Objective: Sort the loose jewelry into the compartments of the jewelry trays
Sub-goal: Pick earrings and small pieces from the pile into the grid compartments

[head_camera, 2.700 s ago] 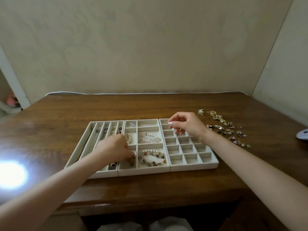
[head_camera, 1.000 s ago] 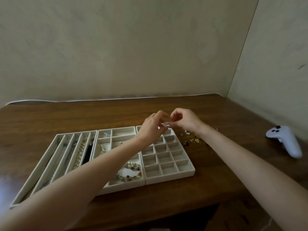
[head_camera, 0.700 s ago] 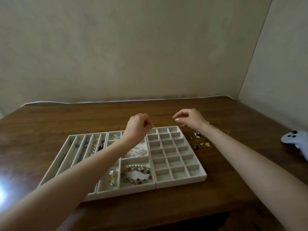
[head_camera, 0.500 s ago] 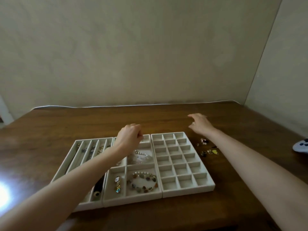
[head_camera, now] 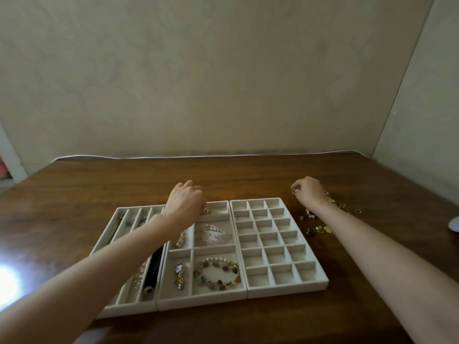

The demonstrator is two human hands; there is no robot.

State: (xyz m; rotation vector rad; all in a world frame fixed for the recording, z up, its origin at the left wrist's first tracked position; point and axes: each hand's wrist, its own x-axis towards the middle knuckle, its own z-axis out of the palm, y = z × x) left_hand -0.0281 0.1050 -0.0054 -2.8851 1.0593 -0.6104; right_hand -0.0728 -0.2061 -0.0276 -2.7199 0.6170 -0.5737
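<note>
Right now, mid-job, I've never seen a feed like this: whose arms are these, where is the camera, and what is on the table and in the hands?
There is no machine here. A person works with two bare hands, and the single picture comes from a wide-angle camera on their head, looking forward and down.

On the wooden table three cream trays sit side by side: the slotted tray with long channels, the middle tray holding a beaded bracelet, and the grid tray, whose small cells look empty.

The left hand reaches into the middle tray's far compartment beside a small piece. The right hand pinches a small ring above the loose jewelry lying to the right of the trays.
</note>
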